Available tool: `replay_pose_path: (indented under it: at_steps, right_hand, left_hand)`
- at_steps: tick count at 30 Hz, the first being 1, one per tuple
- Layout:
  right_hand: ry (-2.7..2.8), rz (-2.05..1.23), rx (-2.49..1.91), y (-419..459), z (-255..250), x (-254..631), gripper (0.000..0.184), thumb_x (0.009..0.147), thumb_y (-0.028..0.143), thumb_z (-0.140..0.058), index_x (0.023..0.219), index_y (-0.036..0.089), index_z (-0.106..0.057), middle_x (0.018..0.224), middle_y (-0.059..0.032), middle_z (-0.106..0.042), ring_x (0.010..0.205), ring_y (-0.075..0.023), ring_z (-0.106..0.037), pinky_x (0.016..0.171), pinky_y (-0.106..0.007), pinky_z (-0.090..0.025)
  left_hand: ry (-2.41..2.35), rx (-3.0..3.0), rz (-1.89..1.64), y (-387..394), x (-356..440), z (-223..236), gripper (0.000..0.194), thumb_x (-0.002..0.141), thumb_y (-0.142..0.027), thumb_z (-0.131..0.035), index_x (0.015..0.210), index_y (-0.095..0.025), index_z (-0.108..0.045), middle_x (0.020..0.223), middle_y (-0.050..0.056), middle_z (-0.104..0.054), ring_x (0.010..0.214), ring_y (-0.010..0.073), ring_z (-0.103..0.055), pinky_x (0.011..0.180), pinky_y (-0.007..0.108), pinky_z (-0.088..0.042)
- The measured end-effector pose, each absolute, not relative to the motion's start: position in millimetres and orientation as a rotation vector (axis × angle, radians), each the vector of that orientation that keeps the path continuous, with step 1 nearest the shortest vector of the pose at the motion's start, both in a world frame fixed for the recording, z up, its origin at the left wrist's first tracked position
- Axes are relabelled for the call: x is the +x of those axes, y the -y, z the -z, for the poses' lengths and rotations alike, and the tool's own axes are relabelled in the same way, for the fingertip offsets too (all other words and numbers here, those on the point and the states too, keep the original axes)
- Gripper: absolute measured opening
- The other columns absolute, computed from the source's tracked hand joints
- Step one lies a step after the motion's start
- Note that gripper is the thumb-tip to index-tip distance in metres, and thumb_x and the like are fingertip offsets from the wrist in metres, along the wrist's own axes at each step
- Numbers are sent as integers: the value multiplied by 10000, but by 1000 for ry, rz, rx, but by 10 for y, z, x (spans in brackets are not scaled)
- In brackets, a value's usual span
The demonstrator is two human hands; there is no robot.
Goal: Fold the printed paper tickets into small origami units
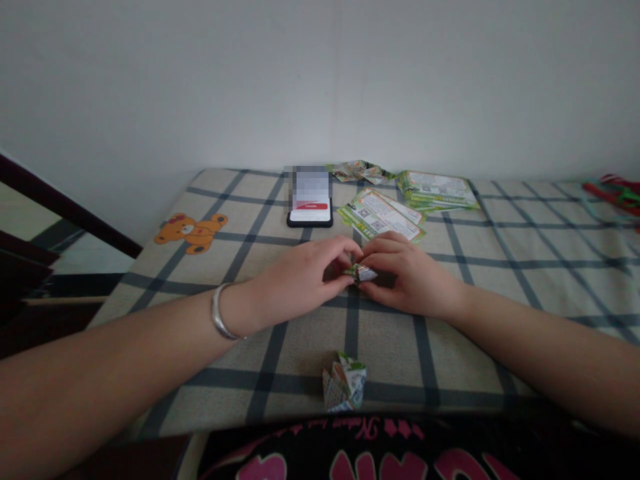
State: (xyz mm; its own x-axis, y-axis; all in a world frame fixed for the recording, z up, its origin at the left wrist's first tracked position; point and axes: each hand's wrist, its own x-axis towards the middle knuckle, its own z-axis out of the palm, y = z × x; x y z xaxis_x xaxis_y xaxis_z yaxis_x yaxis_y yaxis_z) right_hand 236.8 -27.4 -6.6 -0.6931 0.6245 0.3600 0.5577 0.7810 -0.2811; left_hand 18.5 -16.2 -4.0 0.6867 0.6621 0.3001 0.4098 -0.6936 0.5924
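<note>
Between my two hands, over the middle of the table, is a small folded paper piece [361, 273] with green and white print. My left hand [305, 273], a silver bangle on its wrist, pinches it from the left with thumb and fingers. From the right, my right hand [407, 273] pinches the same piece, its fingertips meeting those of the left. Nearer to me stands a larger folded paper shape [345, 381] with pointed flaps, touched by neither hand. Just beyond my hands lie a few flat printed paper sheets [383, 213], spread over one another.
A phone [310, 215] with a lit screen lies beyond my left hand. Crumpled folded paper [363, 171] and a stack of printed sheets [440, 190] lie near the wall. A bear cutout [193, 233] is at left on the checked tablecloth [250, 257]. Red cloth-like material [613, 193] is at far right.
</note>
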Motion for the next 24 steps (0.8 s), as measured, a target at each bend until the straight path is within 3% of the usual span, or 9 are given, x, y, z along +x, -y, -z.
replay_pose_path:
  at_steps: [7,13,24]
  right_hand:
    - [2472,-122,-899,277,67,2378,142,856,293,-645,908,171,-697,929,-63,-700,899,-207,-595,819,-343,-472]
    - [2446,-69,-880,304,39,2368,144,887,273,-608,840,172,-699,847,-62,-691,849,-197,-599,753,-327,-469]
    - [2481,267,-707,365,7,2385,68,847,229,-640,873,193,-692,900,-26,-716,837,-203,-606,762,-358,-418]
  left_hand:
    - [-818,2397,-779,151,183,22,277,829,-112,-646,1081,-196,-567,906,-27,-658,800,98,-632,746,232,-492]
    - [-671,2671,-789,144,168,-22,91,890,-172,-599,968,-165,-645,903,21,-642,884,153,-595,806,286,-464]
    - [-458,2904,-961,157,140,-25,177,925,-325,-574,890,-169,-649,868,39,-669,858,185,-579,859,353,-442]
